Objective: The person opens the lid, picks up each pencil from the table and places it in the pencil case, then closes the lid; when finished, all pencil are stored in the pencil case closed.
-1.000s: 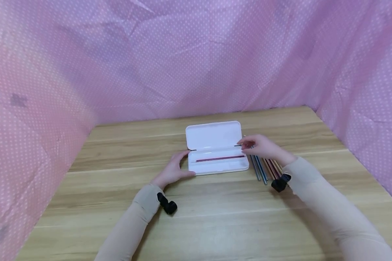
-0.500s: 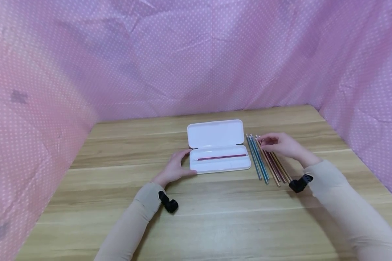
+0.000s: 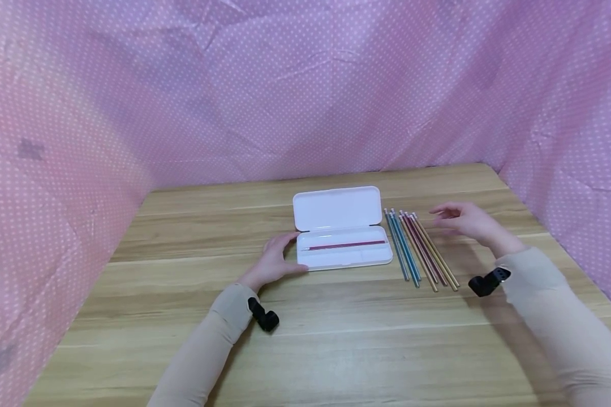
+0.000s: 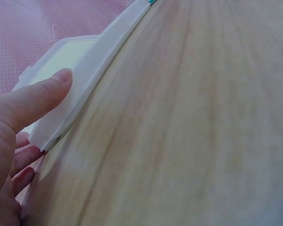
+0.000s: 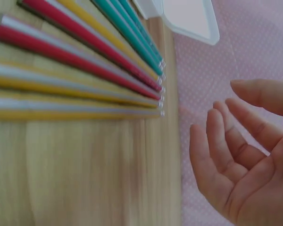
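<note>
A white pencil case [image 3: 344,261] lies with its lid [image 3: 337,209] swung back. A single red pencil [image 3: 343,245] rests lengthwise inside it. My left hand [image 3: 271,264] grips the left end of the case; in the left wrist view the thumb [image 4: 49,94] presses the front wall and the fingers curl around the end. To the right of the case, blue-green pencils [image 3: 402,249], red pencils [image 3: 430,251] and gold pencils [image 3: 440,254] fan out side by side. My right hand [image 3: 470,223] hovers right of them, holding nothing, its fingers loosely bent in the right wrist view.
All of this sits on a wood-grain table [image 3: 336,339]. A pink dotted cloth [image 3: 305,96] hangs behind the table and along both sides. Black wrist cameras [image 3: 489,281] are strapped to both sleeves.
My right hand has moved right, from the case's right end, over the pencils, to beyond them, uncovering the gold and red ones. The left hand keeps its place on the case.
</note>
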`<state>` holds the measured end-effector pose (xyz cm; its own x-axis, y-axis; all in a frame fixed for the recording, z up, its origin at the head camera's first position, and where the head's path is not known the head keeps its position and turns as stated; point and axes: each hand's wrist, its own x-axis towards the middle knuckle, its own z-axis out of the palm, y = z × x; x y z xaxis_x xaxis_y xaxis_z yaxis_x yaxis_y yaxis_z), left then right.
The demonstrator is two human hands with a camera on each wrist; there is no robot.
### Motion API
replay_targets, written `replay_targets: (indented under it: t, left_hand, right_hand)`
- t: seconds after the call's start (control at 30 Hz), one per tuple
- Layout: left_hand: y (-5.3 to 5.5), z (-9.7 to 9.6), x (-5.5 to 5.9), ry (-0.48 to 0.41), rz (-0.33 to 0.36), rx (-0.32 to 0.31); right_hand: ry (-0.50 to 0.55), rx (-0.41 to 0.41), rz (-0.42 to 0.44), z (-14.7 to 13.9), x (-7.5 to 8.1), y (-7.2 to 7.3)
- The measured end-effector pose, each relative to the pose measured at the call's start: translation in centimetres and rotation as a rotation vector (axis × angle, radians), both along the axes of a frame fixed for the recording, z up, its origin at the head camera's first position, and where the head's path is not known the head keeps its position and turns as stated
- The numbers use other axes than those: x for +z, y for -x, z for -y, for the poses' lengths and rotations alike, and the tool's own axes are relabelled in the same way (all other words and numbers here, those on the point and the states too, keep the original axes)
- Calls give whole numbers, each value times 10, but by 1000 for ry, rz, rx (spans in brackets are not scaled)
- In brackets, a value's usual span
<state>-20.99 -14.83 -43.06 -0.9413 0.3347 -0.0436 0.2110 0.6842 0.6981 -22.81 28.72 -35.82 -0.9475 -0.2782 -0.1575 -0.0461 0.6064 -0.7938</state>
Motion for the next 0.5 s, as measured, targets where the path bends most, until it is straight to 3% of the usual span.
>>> replay_targets:
  t: [0.5]
  left_hand:
    - [0, 1, 1, -3, -13, 0]
  right_hand:
    - [131, -40, 234, -19, -19, 0]
